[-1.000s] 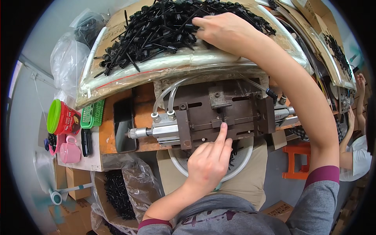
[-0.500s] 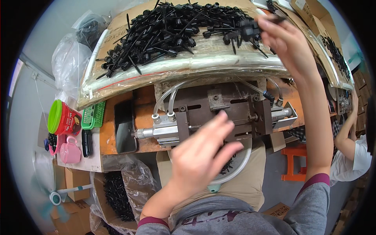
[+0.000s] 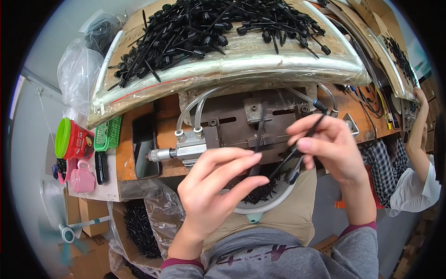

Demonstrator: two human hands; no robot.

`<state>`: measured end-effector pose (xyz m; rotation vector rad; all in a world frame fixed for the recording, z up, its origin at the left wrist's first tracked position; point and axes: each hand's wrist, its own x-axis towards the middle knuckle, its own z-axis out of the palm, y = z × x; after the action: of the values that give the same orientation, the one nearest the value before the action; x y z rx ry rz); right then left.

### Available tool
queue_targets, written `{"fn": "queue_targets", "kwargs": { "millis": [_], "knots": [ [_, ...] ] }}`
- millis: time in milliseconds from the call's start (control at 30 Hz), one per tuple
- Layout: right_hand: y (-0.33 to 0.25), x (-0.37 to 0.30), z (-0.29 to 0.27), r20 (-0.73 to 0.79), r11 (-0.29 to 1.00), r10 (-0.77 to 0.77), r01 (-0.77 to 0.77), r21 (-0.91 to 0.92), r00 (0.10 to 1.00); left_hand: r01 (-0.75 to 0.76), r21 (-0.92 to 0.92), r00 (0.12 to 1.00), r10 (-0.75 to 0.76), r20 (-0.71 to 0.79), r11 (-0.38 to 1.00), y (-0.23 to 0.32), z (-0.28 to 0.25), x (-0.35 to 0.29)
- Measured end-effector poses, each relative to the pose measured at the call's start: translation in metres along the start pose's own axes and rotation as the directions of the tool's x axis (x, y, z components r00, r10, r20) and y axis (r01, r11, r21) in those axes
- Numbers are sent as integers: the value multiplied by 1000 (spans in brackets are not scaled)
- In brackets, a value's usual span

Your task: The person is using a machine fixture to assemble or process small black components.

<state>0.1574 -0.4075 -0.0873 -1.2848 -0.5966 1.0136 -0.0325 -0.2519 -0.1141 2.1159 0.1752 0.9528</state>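
Note:
My right hand (image 3: 327,146) is closed on a few thin black plastic stems with ribbed heads (image 3: 293,176), their stems crossing between thumb and fingers. To its left, my left hand (image 3: 216,186) is in front of a metal clamping fixture (image 3: 227,109), thumb and forefinger apart. Just beyond its fingertips a black stemmed part (image 3: 260,139) appears upright and smeared by motion; it does not look gripped. Below both hands, a white round basket (image 3: 278,199) sits on my lap with black parts inside, partly hidden by the hands.
A large heap of black stemmed parts (image 3: 186,37) lies on a cardboard-covered board (image 3: 260,67) behind the fixture. A phone (image 3: 145,149), a green basket (image 3: 108,135) and a pink cup (image 3: 83,179) stand at left. Another person's arm (image 3: 416,135) is at far right.
My right hand has come down from the heap to above the lap basket, bringing black stemmed parts. My left hand has drawn back slightly, and a blurred part now shows near its fingertips.

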Motion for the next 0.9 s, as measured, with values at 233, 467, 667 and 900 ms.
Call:
{"fn": "queue_targets", "kwargs": {
  "millis": [233,467,667,900],
  "knots": [
    [4,-21,-8,-303,896,-419,335,-292,856,-207,359,973,153,173,910,-18,42,-32],
    [13,-41,-5,65,289,-787,459,-840,614,-202,523,966,81,245,828,-15,48,-22],
    [29,-41,-4,557,-218,-701,610,-762,445,1,223,981,-43,187,975,-10,38,-15],
    [51,-30,14,578,-106,-727,770,-629,371,298,-368,940,-204,273,881,4,23,-7]
  ]
}}
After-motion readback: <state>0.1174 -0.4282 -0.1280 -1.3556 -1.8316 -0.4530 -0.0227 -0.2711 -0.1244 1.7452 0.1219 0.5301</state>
